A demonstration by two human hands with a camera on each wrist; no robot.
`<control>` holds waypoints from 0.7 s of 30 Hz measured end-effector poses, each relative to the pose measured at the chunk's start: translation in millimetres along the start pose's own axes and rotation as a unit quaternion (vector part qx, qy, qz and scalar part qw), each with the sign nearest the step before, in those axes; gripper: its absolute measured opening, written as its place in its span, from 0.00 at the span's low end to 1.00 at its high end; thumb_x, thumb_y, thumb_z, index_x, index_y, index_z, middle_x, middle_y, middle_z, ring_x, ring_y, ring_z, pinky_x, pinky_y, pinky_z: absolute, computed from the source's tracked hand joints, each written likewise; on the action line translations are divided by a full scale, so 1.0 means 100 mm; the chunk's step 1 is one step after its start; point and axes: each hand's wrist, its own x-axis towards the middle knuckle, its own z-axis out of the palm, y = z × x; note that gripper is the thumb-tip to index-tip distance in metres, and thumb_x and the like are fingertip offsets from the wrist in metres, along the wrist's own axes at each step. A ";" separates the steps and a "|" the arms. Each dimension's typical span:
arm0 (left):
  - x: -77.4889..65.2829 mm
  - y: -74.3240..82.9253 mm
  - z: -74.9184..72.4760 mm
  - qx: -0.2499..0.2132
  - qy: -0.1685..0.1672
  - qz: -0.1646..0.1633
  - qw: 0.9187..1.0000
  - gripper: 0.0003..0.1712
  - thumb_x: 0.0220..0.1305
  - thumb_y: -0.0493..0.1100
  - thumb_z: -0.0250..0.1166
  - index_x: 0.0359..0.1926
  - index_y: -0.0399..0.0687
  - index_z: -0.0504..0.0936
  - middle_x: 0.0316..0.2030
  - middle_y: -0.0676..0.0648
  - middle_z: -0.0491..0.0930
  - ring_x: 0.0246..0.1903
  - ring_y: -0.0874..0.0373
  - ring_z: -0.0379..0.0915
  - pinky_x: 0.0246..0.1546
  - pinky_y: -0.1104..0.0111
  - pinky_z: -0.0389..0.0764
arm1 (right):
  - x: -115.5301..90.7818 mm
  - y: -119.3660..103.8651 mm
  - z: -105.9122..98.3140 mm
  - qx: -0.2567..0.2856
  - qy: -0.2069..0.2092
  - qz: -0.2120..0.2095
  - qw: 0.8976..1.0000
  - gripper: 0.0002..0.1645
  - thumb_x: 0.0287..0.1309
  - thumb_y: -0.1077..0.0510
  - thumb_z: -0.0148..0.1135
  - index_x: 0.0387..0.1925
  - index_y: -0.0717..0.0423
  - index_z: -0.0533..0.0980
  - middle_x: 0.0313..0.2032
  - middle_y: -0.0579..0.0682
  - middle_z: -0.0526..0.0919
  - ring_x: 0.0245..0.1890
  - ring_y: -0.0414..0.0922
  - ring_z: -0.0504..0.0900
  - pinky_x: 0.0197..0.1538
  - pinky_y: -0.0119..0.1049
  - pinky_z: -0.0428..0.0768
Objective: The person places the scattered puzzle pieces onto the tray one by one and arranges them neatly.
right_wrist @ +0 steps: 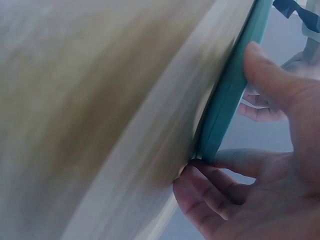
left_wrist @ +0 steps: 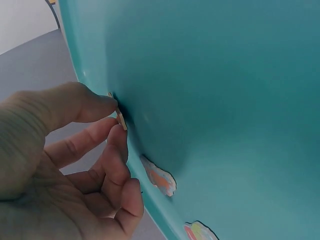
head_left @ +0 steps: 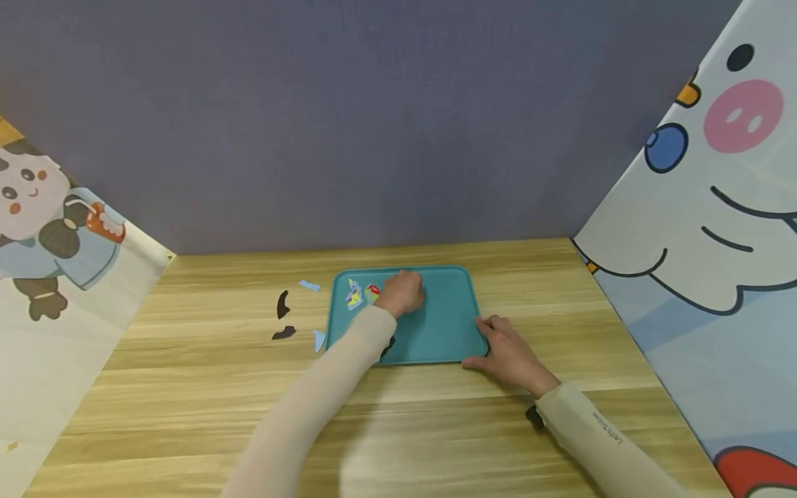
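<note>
Pinched piece seen nearly edge-on

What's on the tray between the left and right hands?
Nothing: the head view shows bare tray from the left hand to the right hand.

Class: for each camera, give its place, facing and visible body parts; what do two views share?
Head: on the head, looking forward and down at tray and table; left grip, right grip and sleeves show.
Left wrist: worn there, looking over the tray; the left grip shows, pinching a thin piece.
Right wrist: worn there, looking at the tray's edge; the right grip and part of the left grip show.
Shared: head and left wrist both show printed pieces.
</note>
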 end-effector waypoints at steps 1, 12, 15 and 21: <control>0.00 0.00 0.00 0.002 0.000 -0.001 1.000 0.03 0.56 0.36 0.61 0.27 0.45 0.78 0.24 0.52 0.75 0.26 0.55 0.69 0.37 0.56 0.73 | 0.00 0.00 0.00 0.001 -0.001 0.000 1.000 0.55 0.43 0.42 0.74 0.62 0.74 0.63 0.49 0.61 0.71 0.49 0.55 0.70 0.50 0.49 0.72; -0.01 -0.06 -0.01 -0.019 0.004 0.005 1.000 0.07 0.58 0.38 0.63 0.24 0.45 0.76 0.21 0.50 0.73 0.22 0.56 0.66 0.30 0.61 0.73 | 0.02 -0.03 0.01 -0.001 -0.007 0.003 1.000 0.55 0.43 0.41 0.73 0.63 0.73 0.63 0.49 0.61 0.71 0.47 0.53 0.70 0.49 0.48 0.72; -0.03 -0.08 -0.05 -0.025 0.007 0.011 1.000 0.07 0.60 0.41 0.64 0.27 0.43 0.78 0.24 0.48 0.76 0.23 0.57 0.67 0.26 0.65 0.72 | 0.02 -0.03 0.00 -0.002 -0.008 0.004 1.000 0.55 0.43 0.41 0.73 0.63 0.73 0.63 0.48 0.60 0.71 0.47 0.53 0.70 0.48 0.47 0.72; -0.11 -0.12 -0.16 -0.058 0.002 -0.009 0.998 0.16 0.59 0.46 0.66 0.45 0.41 0.80 0.44 0.46 0.79 0.35 0.54 0.72 0.38 0.63 0.75 | 0.01 0.00 0.00 -0.003 -0.011 0.011 1.000 0.56 0.44 0.40 0.73 0.63 0.72 0.62 0.50 0.60 0.70 0.48 0.53 0.69 0.48 0.48 0.73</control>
